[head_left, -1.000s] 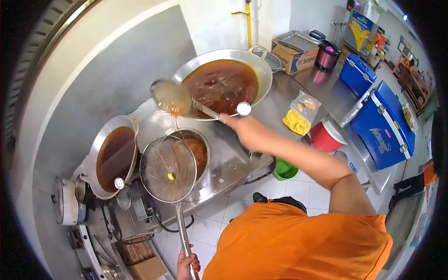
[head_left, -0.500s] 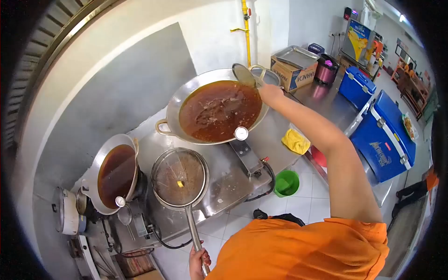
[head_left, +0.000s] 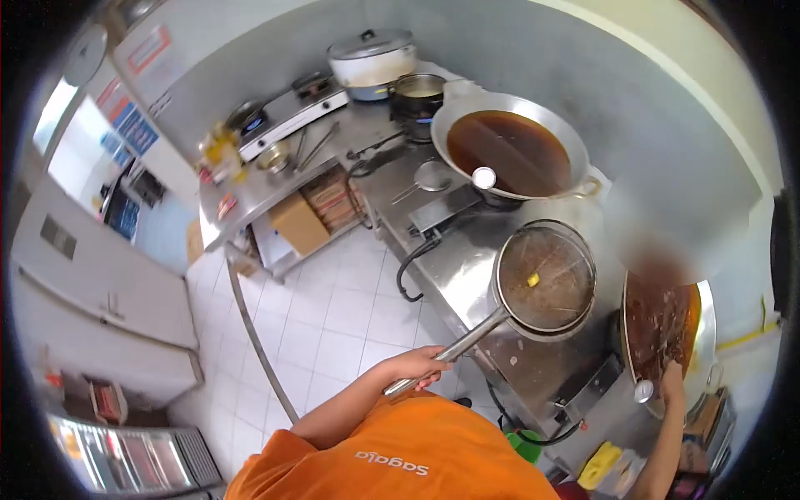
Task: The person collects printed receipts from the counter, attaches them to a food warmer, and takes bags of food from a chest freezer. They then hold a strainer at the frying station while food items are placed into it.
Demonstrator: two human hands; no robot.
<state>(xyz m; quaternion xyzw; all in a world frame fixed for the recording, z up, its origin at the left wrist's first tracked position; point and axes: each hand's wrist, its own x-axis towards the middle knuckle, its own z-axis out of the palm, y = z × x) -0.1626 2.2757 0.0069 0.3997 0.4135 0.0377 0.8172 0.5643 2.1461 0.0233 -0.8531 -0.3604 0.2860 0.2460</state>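
Gripping one round wire-mesh strainer (head_left: 554, 300) by its long steel handle, my left hand (head_left: 421, 369) is closed. The strainer's long axis runs lower left to upper right, mesh end upper right, above one round metal pot (head_left: 546, 336) on the steel table (head_left: 467, 260). Two large metal woks counted, left wok (head_left: 533, 108) and right wok (head_left: 708, 325), each with brown liquid and one white dial. My right hand (head_left: 671, 382) is at the right wok; its grip I cannot tell.

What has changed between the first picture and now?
The view has swung left. The strainer has shifted over the pot. The right hand has moved from the big wok's rim inward over its liquid; what it holds is blurred. The left hand still grips the strainer; the smaller wok hasn't moved.
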